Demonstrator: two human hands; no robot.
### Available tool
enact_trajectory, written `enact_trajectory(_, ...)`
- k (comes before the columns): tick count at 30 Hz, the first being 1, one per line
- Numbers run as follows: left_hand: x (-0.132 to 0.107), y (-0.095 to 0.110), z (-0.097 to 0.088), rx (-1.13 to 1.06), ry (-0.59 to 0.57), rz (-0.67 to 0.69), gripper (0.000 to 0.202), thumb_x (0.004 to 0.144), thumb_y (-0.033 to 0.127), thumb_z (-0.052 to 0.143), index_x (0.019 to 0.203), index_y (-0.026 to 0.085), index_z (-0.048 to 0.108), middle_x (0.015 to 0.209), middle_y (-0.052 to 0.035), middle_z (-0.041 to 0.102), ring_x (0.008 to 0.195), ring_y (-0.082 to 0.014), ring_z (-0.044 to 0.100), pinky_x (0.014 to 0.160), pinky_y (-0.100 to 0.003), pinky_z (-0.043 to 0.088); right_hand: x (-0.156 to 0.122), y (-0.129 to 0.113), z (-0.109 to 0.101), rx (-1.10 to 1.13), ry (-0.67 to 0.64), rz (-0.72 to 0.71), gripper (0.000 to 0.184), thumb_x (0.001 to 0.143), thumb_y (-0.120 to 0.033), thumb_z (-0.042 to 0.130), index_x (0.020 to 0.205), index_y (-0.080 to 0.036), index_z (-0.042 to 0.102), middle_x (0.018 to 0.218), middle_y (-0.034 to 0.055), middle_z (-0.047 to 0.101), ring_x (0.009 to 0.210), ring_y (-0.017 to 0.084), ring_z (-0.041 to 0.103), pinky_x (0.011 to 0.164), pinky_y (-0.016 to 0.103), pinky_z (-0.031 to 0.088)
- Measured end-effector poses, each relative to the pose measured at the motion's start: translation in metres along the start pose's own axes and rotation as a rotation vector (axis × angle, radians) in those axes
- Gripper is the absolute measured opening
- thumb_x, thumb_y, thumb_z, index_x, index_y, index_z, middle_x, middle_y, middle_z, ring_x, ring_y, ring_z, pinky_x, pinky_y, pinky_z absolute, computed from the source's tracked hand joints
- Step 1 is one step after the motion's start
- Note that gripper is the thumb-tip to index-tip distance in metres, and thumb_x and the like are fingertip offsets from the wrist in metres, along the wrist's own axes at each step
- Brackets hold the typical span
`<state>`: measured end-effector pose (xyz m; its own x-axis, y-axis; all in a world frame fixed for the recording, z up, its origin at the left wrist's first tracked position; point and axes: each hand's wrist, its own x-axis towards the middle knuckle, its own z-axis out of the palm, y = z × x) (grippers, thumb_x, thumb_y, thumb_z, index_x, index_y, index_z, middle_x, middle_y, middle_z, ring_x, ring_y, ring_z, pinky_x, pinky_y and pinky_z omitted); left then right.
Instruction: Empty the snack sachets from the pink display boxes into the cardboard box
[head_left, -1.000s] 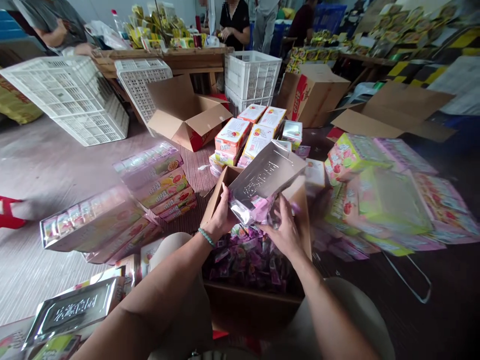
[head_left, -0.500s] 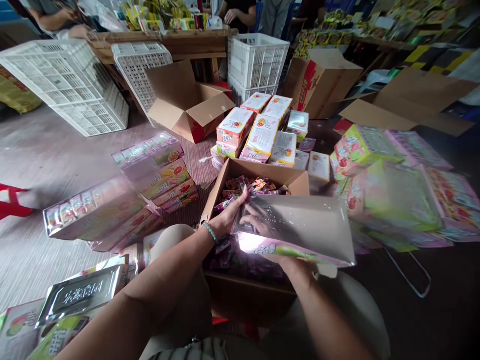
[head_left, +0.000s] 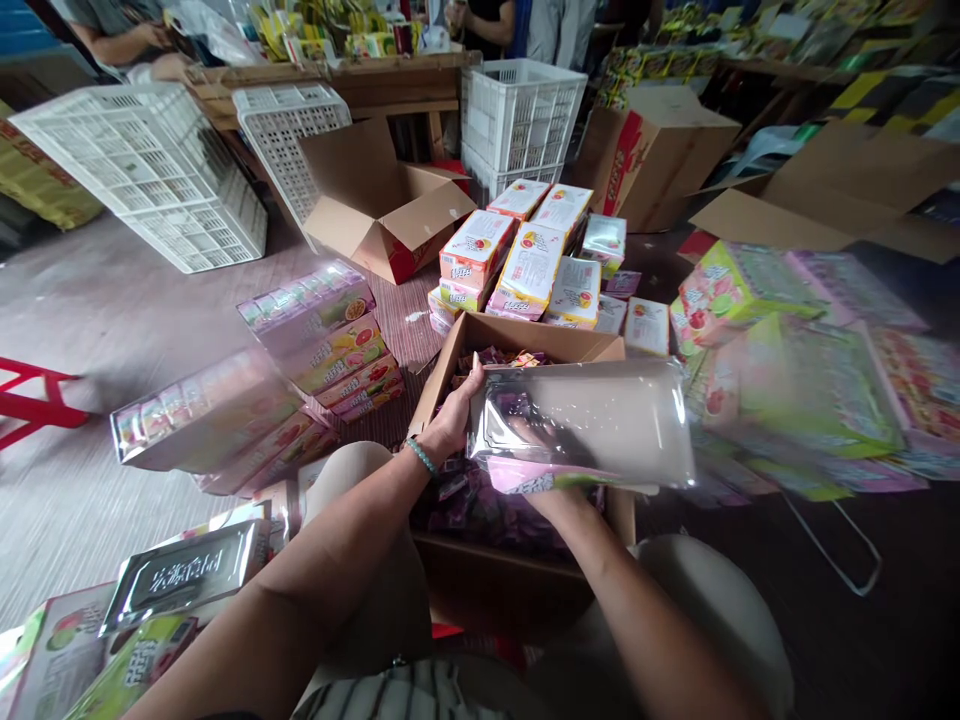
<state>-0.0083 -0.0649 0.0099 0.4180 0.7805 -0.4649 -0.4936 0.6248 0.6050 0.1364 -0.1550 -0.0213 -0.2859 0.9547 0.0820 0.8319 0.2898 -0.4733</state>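
Over an open carton [head_left: 525, 585] between my knees, a packaging box with a clear plastic cover [head_left: 592, 420] is tilted, its pink-and-green printed side towards me. My left hand [head_left: 454, 408] grips the box's left end, thumb up along the edge. From below, my right hand [head_left: 555, 505] holds the box near its printed side; its fingers show only dimly through the plastic. Small purple wrapped sweets [head_left: 487, 515] fill the carton beneath both hands.
White-topped printed boxes [head_left: 529, 265] are stacked just past the carton. Filled display boxes stand in piles at left [head_left: 330, 340] and right [head_left: 795, 390]. Farther back are an open carton [head_left: 390, 215], white crates [head_left: 517, 120] and people at a table [head_left: 330, 70]. A red stool [head_left: 37, 400] is at far left.
The clear-covered box has risen slightly and shifted a little left, with both hands still on it. Through the plastic, the right hand's fingers show less distinctly.
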Motion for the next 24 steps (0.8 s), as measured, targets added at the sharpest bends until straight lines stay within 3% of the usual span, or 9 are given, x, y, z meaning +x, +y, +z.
enact_trajectory(5, 0.001, 0.004, -0.013, -0.002, 0.018, 0.205, 0.051, 0.104, 0.054, 0.058, 0.138, 0.017, 0.067, 0.124, -0.0143, 0.078, 0.116, -0.0318, 0.075, 0.109, -0.047, 0.059, -0.003, -0.001, -0.003, -0.15, -0.023, 0.075, 0.033, 0.095, -0.01, 0.058, 0.123, -0.015, 0.076, 0.133, 0.0168, 0.072, 0.125, 0.032, 0.068, 0.112, 0.046, 0.055)
enact_trajectory(8, -0.001, 0.026, -0.022, 0.014, 0.027, 0.336, 0.061, 0.105, 0.063, 0.049, 0.133, 0.013, 0.069, 0.124, -0.0166, 0.077, 0.121, -0.0328, 0.073, 0.11, -0.046, 0.058, -0.011, 0.001, 0.001, -0.188, -0.156, 0.125, 0.018, 0.092, -0.011, 0.068, 0.106, -0.011, 0.078, 0.118, 0.0175, 0.076, 0.109, 0.03, 0.074, 0.099, 0.04, 0.061)
enact_trajectory(10, -0.005, 0.045, -0.028, -0.006, 0.036, 0.395, 0.068, 0.105, 0.069, 0.04, 0.128, 0.013, 0.071, 0.121, -0.0159, 0.078, 0.123, -0.0333, 0.072, 0.109, -0.046, 0.059, -0.013, 0.003, 0.004, -0.192, -0.175, 0.104, 0.017, 0.091, -0.016, 0.075, 0.107, -0.013, 0.078, 0.118, 0.0162, 0.075, 0.108, 0.029, 0.073, 0.1, 0.039, 0.061)
enact_trajectory(12, -0.015, 0.062, -0.034, -0.03, 0.067, 0.486, 0.071, 0.104, 0.073, 0.036, 0.124, 0.015, 0.072, 0.12, -0.0131, 0.078, 0.126, -0.0323, 0.071, 0.107, -0.044, 0.06, -0.008, 0.006, 0.006, -0.235, -0.085, 0.141, 0.03, 0.095, -0.029, 0.076, 0.121, -0.015, 0.075, 0.139, 0.0192, 0.066, 0.126, 0.034, 0.065, 0.11, 0.048, 0.055)
enact_trajectory(14, -0.03, 0.076, -0.042, -0.024, 0.12, 0.622, 0.069, 0.103, 0.074, 0.039, 0.12, 0.017, 0.073, 0.121, -0.01, 0.078, 0.129, -0.0318, 0.068, 0.106, -0.043, 0.061, -0.001, 0.014, 0.008, -0.291, 0.046, 0.291, 0.052, 0.097, -0.045, 0.072, 0.141, -0.018, 0.067, 0.163, 0.0226, 0.045, 0.147, 0.046, 0.044, 0.117, 0.068, 0.043)
enact_trajectory(16, -0.052, 0.086, -0.056, 0.018, 0.183, 0.78, 0.067, 0.1, 0.076, 0.047, 0.119, 0.018, 0.073, 0.121, -0.0081, 0.078, 0.13, -0.033, 0.067, 0.104, -0.043, 0.062, 0.004, 0.023, 0.01, -0.262, 0.01, 0.475, 0.074, 0.094, -0.061, 0.07, 0.155, -0.021, 0.055, 0.173, 0.0241, 0.024, 0.155, 0.056, 0.025, 0.11, 0.084, 0.034)
enact_trajectory(18, -0.08, 0.096, -0.076, 0.074, 0.272, 0.91, 0.068, 0.094, 0.079, 0.055, 0.121, 0.019, 0.073, 0.121, -0.0075, 0.078, 0.13, -0.0346, 0.067, 0.102, -0.044, 0.063, 0.001, 0.029, 0.016, -0.173, -0.198, 0.561, 0.087, 0.089, -0.071, 0.07, 0.159, -0.023, 0.05, 0.175, 0.0256, 0.018, 0.155, 0.061, 0.02, 0.104, 0.088, 0.033)
enact_trajectory(21, -0.14, 0.113, -0.121, 0.138, 0.497, 1.008, 0.063, 0.089, 0.079, 0.062, 0.115, 0.023, 0.074, 0.115, -0.0053, 0.079, 0.125, -0.0345, 0.07, 0.096, -0.045, 0.066, -0.014, 0.023, 0.035, -0.158, -0.497, 0.49, 0.065, 0.088, -0.059, 0.075, 0.141, -0.023, 0.069, 0.171, 0.0256, 0.03, 0.154, 0.061, 0.025, 0.105, 0.082, 0.038)
enact_trajectory(24, -0.224, 0.129, -0.178, 0.156, 0.807, 0.922, 0.045, 0.093, 0.068, 0.062, 0.099, 0.025, 0.075, 0.094, -0.0001, 0.081, 0.108, -0.0319, 0.077, 0.083, -0.043, 0.069, -0.032, 0.01, 0.058, -0.096, -0.653, 0.27, 0.034, 0.092, -0.039, 0.067, 0.118, -0.022, 0.081, 0.155, 0.0212, 0.057, 0.151, 0.049, 0.042, 0.119, 0.07, 0.033)
